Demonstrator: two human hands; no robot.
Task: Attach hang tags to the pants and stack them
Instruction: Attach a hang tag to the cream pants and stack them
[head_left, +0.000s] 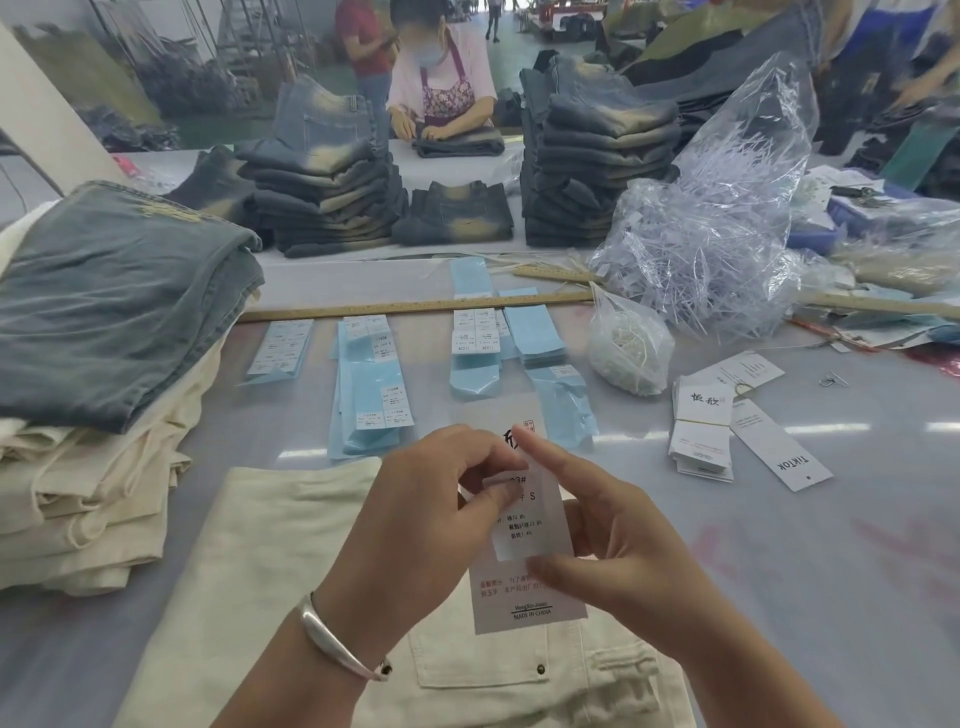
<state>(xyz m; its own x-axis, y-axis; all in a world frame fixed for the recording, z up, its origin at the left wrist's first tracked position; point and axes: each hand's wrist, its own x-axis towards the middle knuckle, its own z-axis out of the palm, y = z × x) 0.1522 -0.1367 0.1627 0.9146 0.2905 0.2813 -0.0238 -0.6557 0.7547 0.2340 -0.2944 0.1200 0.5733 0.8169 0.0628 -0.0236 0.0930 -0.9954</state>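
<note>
A white hang tag (527, 597) with printed text is held upright over cream pants (270, 571) lying flat at the table's near edge. My left hand (415, 514) pinches a small white size sticker (524, 525) against the tag's face. My right hand (602, 535) grips the tag's right edge, thumb across its front and forefinger pointing up along it. A stack of folded cream pants (88, 499) with blue denim (114, 317) on top stands at the left.
Sticker sheets on blue backing (371, 400) lie in rows mid-table. Loose hang tags (701, 436) sit at the right, beside a bag of white fasteners (626, 345) and a big plastic bag (711, 249). Denim stacks (597, 171) and other workers are behind a wooden ruler (415, 306).
</note>
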